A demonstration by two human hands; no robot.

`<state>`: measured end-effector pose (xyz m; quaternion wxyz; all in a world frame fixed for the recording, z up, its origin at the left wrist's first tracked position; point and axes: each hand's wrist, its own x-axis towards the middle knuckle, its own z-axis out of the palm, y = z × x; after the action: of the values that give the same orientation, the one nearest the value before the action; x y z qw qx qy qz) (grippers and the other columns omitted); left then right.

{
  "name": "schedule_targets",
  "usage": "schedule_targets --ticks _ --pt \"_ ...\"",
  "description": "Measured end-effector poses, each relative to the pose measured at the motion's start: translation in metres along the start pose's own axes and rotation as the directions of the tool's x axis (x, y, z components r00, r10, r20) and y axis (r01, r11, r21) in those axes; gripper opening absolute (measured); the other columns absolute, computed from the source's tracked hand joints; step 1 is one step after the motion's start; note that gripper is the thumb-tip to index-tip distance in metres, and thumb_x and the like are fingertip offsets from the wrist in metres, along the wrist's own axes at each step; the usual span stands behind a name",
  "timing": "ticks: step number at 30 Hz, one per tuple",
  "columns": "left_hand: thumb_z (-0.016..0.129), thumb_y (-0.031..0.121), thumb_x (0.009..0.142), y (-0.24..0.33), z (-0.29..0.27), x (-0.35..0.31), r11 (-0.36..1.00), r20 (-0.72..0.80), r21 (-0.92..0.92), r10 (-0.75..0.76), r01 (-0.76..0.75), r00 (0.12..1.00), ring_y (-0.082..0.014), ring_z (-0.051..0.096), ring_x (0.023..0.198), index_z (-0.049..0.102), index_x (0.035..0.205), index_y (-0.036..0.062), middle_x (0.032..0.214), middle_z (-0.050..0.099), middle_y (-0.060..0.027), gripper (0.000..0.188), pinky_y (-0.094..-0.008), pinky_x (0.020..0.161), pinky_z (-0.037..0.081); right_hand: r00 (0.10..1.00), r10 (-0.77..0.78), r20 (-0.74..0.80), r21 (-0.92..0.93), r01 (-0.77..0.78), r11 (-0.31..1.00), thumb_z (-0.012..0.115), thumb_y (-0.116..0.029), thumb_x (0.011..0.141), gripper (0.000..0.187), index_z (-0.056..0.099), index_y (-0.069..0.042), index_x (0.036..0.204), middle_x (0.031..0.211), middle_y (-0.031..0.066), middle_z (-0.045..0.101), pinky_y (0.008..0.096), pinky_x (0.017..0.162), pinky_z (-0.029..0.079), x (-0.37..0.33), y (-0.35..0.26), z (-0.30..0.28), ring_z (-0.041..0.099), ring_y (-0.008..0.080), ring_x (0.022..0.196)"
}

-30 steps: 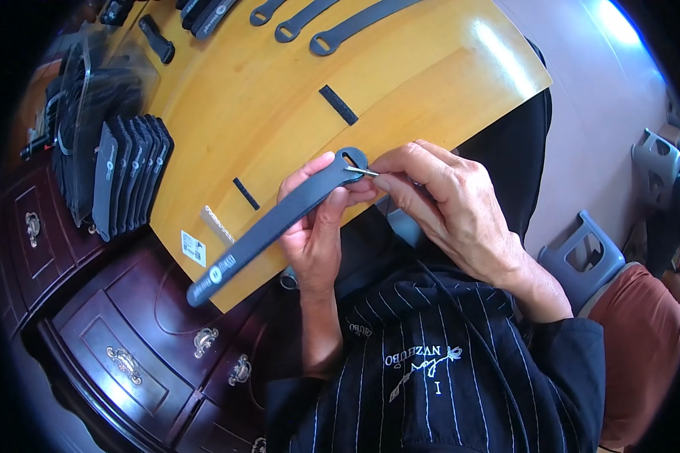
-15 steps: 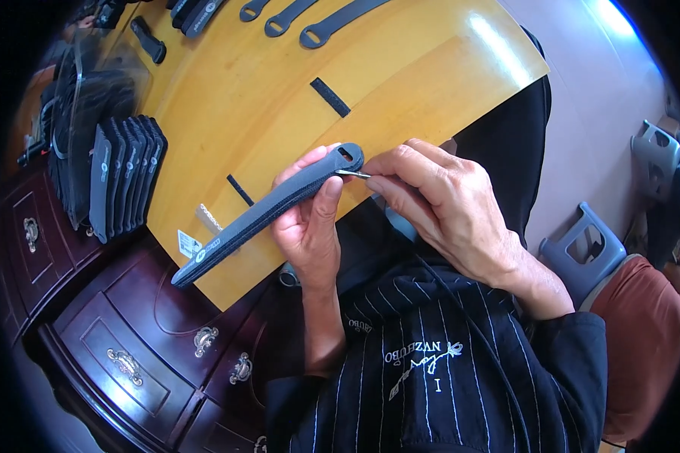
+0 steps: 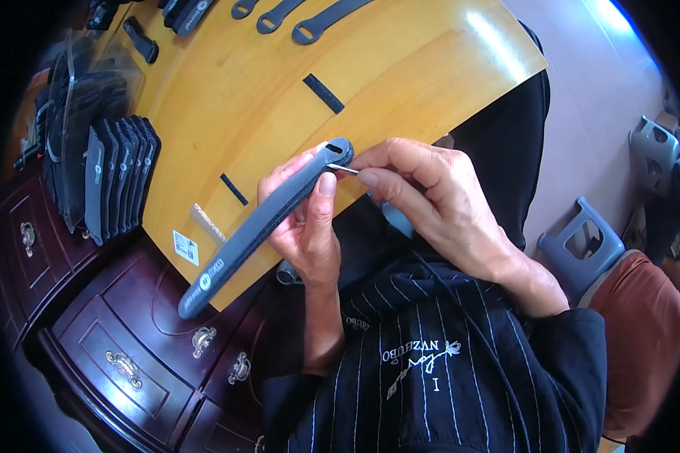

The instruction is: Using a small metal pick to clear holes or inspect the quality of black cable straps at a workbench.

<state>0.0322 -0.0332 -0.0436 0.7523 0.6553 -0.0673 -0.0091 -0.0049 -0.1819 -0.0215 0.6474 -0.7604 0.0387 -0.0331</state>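
My left hand (image 3: 310,230) is closed around a stack of long dark grey straps (image 3: 249,230), near their upper end, with the thumb on top. The straps have rounded ends, a slot at the top and a pale printed mark near the low end. In my right hand (image 3: 434,196), thumb and forefinger pinch a thin silver metal tool (image 3: 343,168). Its tip touches the edge of the straps just below the slot; whether it goes between the layers I cannot tell.
Two short black strips (image 3: 324,93) (image 3: 234,189) lie on the yellow wooden table (image 3: 400,83). A white label (image 3: 186,248) is at its left edge. More slotted straps (image 3: 317,26) lie at the back, with bundled straps (image 3: 121,177) on the left. A grey stool (image 3: 582,238) stands right.
The low end of the straps has swung downward, uncovering the white label. Both hands have shifted slightly left, and the metal tool stays against the straps by the slot.
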Motion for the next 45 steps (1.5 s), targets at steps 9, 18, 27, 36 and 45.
schedule_targets --ticks 9,18,27,36,45 --pt "0.064 0.0 0.087 -0.008 -0.003 -0.001 0.982 -0.012 0.088 0.17 -0.168 0.985 -0.021 0.063 0.089 0.048 0.109 -0.0045 0.107 0.06 -0.0222 0.028 -0.0315 0.081 0.053 0.996 -0.063 0.059 -0.439 0.083 0.895 0.062 -0.008 0.087 0.017 0.062 -0.008 0.104 0.085 0.0079 0.06 0.0306 0.057 0.053 0.001 -0.018 -0.002 0.066 0.0238 0.071" --pt "0.064 0.002 0.087 -0.005 0.002 0.0 0.993 -0.077 0.02 0.115 -0.114 0.99 -0.0182 0.062 0.086 0.048 0.106 -0.0038 0.107 0.06 -0.0218 0.025 -0.0284 0.079 0.052 0.997 -0.052 0.056 -0.408 0.07 0.91 0.063 -0.006 0.086 0.016 0.062 -0.006 0.103 0.084 0.0094 0.06 0.0305 0.058 0.052 0.002 -0.022 0.002 0.065 0.0245 0.07" --pt "0.061 -0.002 0.087 -0.008 -0.005 -0.002 0.987 0.011 0.093 0.127 -0.128 0.992 -0.0205 0.063 0.089 0.048 0.109 -0.0057 0.111 0.057 -0.0219 0.026 -0.0317 0.082 0.053 0.991 0.13 0.032 0.138 -0.133 0.981 0.062 -0.009 0.088 0.012 0.064 -0.001 0.097 0.075 0.0094 0.06 0.0254 0.06 0.049 0.001 -0.007 0.003 0.063 0.0198 0.067" --pt "0.061 -0.002 0.088 -0.011 -0.002 -0.001 0.953 0.021 0.164 0.256 -0.256 0.966 -0.0216 0.062 0.093 0.047 0.11 -0.0058 0.112 0.056 -0.0219 0.026 -0.0309 0.081 0.053 0.998 -0.051 -0.023 -0.458 0.035 0.888 0.064 -0.008 0.085 0.013 0.064 -0.004 0.098 0.077 0.0081 0.061 0.0298 0.059 0.051 0.003 -0.022 0.005 0.066 0.0241 0.069" --pt "0.066 0.002 0.085 -0.008 -0.012 -0.001 0.847 0.187 0.423 0.266 -0.322 0.946 -0.0289 0.061 0.089 0.054 0.108 -0.0082 0.107 0.057 -0.0222 0.028 -0.0376 0.085 0.049 1.0 -0.02 -0.011 -0.522 0.011 0.853 0.063 -0.008 0.086 0.012 0.062 -0.007 0.098 0.083 0.0077 0.061 0.0294 0.058 0.052 -0.003 -0.02 0.005 0.066 0.0243 0.071"
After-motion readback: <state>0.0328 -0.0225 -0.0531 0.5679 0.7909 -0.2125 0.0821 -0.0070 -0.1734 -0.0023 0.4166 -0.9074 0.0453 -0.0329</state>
